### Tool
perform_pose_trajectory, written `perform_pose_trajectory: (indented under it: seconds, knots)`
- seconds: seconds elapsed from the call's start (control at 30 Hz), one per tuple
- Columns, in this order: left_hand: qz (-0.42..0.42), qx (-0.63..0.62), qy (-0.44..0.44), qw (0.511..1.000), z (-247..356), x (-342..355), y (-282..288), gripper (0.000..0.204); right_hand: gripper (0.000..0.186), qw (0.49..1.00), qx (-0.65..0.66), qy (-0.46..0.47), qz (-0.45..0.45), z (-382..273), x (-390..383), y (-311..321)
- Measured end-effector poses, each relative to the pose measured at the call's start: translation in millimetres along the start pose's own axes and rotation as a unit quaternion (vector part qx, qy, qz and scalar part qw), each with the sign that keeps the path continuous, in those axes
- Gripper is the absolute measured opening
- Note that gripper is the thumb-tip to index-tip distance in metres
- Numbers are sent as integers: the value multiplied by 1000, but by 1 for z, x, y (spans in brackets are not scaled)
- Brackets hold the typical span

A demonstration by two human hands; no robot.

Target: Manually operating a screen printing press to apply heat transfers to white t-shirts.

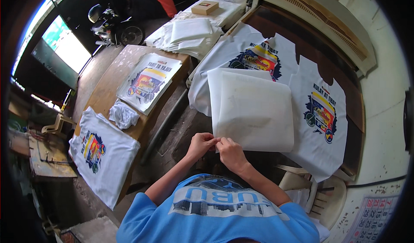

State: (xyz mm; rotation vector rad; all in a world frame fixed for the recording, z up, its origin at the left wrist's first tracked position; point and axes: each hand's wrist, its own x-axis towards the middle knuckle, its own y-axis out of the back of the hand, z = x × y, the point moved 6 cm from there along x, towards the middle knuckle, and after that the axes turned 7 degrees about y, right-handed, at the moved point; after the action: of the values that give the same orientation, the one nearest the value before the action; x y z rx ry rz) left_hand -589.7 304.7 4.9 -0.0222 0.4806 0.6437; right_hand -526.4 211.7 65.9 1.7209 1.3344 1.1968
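Note:
Two overlapping sheets of translucent white paper (256, 113) hang before me, with faint marks showing through. My left hand (202, 146) is closed at their near left corner. Right beside it, the fingers of my right hand (231, 153) pinch the same corner, and the fingertips of both hands meet there. Behind the sheets lies a white shirt panel (205, 87) with a colourful print, partly covered by the paper. A second printed shirt panel (302, 113) lies to the right, its near end hanging over the edge of a dark brown bed (355, 100).
A beige vented machine housing (321, 20) borders the bed's far side. To the left, a wooden table (103, 87) holds printed sheets (148, 81), a crumpled white cloth (123, 115) and a printed white shirt (103, 154). Paper stacks (189, 31) lie farther back. A plastic chair (330, 197) stands near right.

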Motion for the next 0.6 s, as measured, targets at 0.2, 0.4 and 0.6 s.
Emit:
perform_pose_trajectory:
  seconds: [0.2,0.4,0.6]
  knots:
    - [7,49,49,998,21,-9,3,21,22,990,114,-81,-32,14,-24,-5]
    - [-27,-24,-15,999,8,13,23,23,61,612,690,-385,-4,39,-60,-52]
    - [-76,-84,-62,992,33,17,74,22,44,517,723,-326,322,32,17,-13]
